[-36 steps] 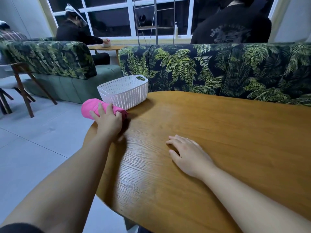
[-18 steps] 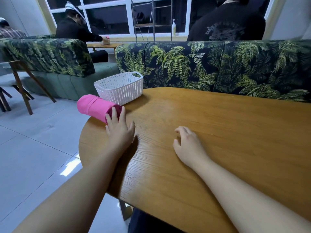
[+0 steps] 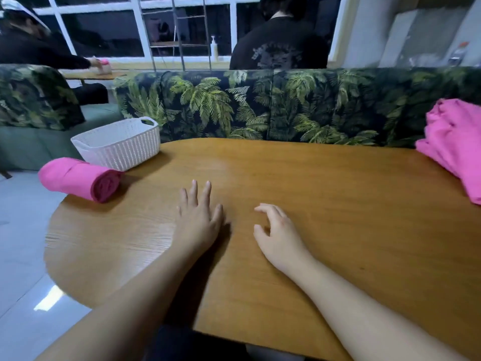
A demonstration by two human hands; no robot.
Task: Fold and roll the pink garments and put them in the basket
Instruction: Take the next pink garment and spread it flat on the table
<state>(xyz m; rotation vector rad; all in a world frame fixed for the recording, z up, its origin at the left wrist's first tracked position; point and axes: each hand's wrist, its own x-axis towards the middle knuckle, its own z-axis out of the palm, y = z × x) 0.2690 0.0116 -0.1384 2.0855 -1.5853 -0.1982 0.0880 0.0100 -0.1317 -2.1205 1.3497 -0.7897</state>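
A rolled pink garment [image 3: 78, 178] lies on the left end of the wooden table [image 3: 325, 204], partly over the edge, touching the front of the white woven basket [image 3: 117, 147]. Nothing shows inside the basket. A loose heap of pink garments [image 3: 455, 147] sits at the table's far right edge. My left hand [image 3: 199, 220] lies flat on the table's middle, fingers straight, holding nothing, well right of the roll. Just to its right, my right hand [image 3: 278, 235] rests on the wood with fingers loosely curled and nothing in it.
A palm-print sofa [image 3: 286, 105] runs along the table's far side. A person in a dark shirt [image 3: 278, 45] sits behind it, back turned. Another person [image 3: 39, 48] works at a table at the far left. Tiled floor [image 3: 20, 243] lies left of the table.
My left hand let go of the pink roll and drew back right to the table's middle. The view swung right, bringing the pink heap into sight. My right hand's fingers curled slightly.
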